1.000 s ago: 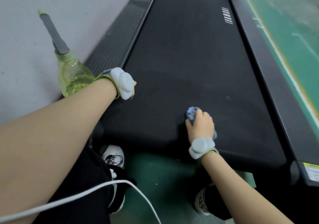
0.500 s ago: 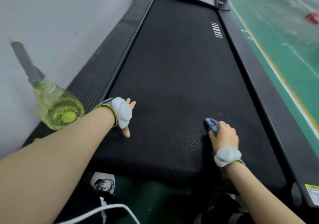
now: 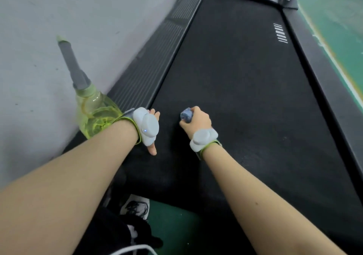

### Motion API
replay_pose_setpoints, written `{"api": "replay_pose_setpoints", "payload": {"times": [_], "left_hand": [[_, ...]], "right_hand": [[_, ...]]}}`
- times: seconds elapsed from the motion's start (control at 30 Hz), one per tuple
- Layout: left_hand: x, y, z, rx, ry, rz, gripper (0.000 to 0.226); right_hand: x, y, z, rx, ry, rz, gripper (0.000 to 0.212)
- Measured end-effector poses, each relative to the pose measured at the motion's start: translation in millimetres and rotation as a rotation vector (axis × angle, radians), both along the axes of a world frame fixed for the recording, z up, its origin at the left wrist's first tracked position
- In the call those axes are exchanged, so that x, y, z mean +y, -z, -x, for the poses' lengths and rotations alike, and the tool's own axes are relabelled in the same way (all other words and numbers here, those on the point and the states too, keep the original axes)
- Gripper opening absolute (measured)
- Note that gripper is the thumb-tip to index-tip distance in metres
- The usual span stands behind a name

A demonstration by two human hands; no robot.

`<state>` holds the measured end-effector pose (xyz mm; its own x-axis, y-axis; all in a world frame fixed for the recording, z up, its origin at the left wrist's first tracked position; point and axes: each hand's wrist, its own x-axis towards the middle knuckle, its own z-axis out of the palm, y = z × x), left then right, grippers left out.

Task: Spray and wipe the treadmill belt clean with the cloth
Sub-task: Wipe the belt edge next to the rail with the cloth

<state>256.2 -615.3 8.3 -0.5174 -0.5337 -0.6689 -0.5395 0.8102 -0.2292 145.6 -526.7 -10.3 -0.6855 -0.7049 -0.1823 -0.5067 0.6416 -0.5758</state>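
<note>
The black treadmill belt (image 3: 245, 101) runs away from me, up the middle of the view. My right hand (image 3: 197, 120) grips a bunched blue cloth (image 3: 186, 115) and presses it on the belt near its rear left part. My left hand (image 3: 152, 117) rests on the belt's left edge with its fingers spread; a white wrist device hides most of it. A yellow-green spray bottle (image 3: 96, 113) with a grey nozzle stands on the treadmill's left rail behind my left wrist, untouched.
A grey wall (image 3: 68, 28) runs close along the treadmill's left side. The ribbed left side rail (image 3: 157, 54) and the right rail (image 3: 324, 81) border the belt. Green floor (image 3: 337, 34) lies to the right. My shoe (image 3: 135, 207) stands at the belt's rear end.
My right hand has dragged the cloth leftward across the belt, from the right-middle to near my left hand. My left hand has stayed at the belt's left edge.
</note>
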Motion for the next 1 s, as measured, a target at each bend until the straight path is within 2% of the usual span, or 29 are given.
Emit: {"api": "replay_pose_setpoints", "payload": {"times": [0.07,0.13,0.27,0.43,0.77,0.9,1.0], "left_hand": [[-3,-4,3,0.018,0.028,0.057,0.111],[-9,-4,6,0.013,0.057,0.082,0.094],[-6,0,9,-0.034,0.091,0.078,0.112],[17,-9,32,0.061,0.028,0.007,0.129],[61,10,102,0.132,0.087,-0.095,0.131],[72,20,124,0.13,0.107,-0.135,0.133],[78,28,132,0.123,0.125,-0.087,0.137]], "right_hand": [[-26,0,-29,0.021,-0.229,-0.053,0.033],[-37,0,-44,0.15,-0.391,-0.119,0.031],[-25,10,-23,0.335,-0.392,-0.084,0.027],[16,15,49,0.422,-0.216,-0.125,0.028],[135,23,191,0.456,0.21,-0.241,0.029],[194,24,222,0.473,0.394,-0.291,0.029],[228,24,235,0.47,0.567,-0.33,0.032]]}}
